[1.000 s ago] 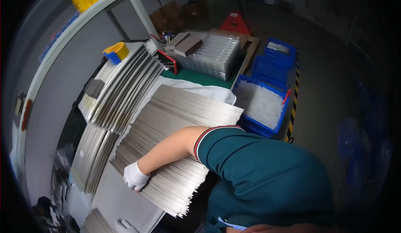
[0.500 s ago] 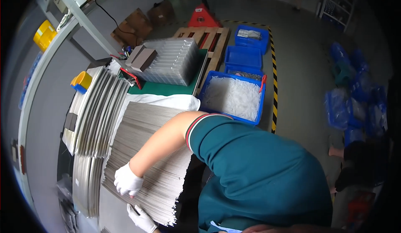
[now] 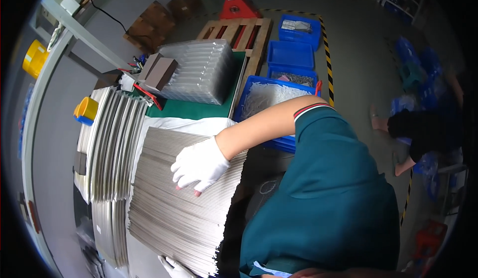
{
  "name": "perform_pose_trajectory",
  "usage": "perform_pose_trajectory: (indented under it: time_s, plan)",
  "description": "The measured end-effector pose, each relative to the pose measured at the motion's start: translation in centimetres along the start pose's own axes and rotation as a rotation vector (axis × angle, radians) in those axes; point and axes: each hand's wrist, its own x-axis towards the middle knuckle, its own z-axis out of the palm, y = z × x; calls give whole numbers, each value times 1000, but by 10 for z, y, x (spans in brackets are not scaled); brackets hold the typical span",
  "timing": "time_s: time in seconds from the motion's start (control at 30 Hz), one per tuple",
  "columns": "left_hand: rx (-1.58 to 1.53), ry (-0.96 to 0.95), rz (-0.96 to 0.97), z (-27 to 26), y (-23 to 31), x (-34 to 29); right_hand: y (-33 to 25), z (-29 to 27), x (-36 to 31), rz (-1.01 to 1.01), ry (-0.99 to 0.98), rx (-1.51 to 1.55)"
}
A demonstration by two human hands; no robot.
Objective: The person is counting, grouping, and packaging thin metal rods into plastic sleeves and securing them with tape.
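Observation:
A wide layer of thin grey metal rods lies side by side on a white cloth. My right hand, in a white glove with some bare fingertips showing, is over the middle of the rods, palm down. Its fingers are stretched and slightly apart, with nothing seen in them. At the near edge of the rods is my left hand, also white-gloved and partly cut off by the picture's lower edge. Its visible fingers are extended and apart beside the rod layer.
Stacked silvery strips stand left of the rods, with a yellow-and-blue tape roll on top. Beyond are clear plastic trays and brown boxes. Blue bins, a wooden pallet and a red pallet jack sit farther off. Another person's legs show at right.
My right hand has moved from the near left edge of the rods, away and rightward to their middle, and its fingers have spread. My left hand has shifted slightly toward the lower edge.

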Motion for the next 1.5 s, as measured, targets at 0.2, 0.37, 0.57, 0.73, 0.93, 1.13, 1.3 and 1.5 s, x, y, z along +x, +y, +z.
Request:
perform_pose_trajectory:
  time_s: [0.2, 0.37, 0.57, 0.73, 0.93, 1.13, 1.3, 1.5]
  plan:
    - [146, -87, 67, 1, 7, -5, -6, -11, -33, 177, -110, 36]
    - [225, -222, 51, -10, 3, -18, -9, -1, -28, 184, -114, 79]
    - [-395, 53, -10, 10, 7, -17, -27, -2, -13, 124, -87, -25]
    - [249, -136, 114, -2, 26, -13, -37, -11, -5, 113, -148, -58]
    - [-336, 30, -32, -7, 23, -21, -47, -8, 2, 76, -184, 30]
    - [-861, 133, -148, 2, 5, -23, -47, -13, -10, 109, -159, 20]
    - [-957, 216, -205, 4, 0, -27, -43, -13, -10, 140, -210, 85]
    - [-1267, 312, -213, 21, 9, -12, -30, -24, -24, 160, -137, -23]
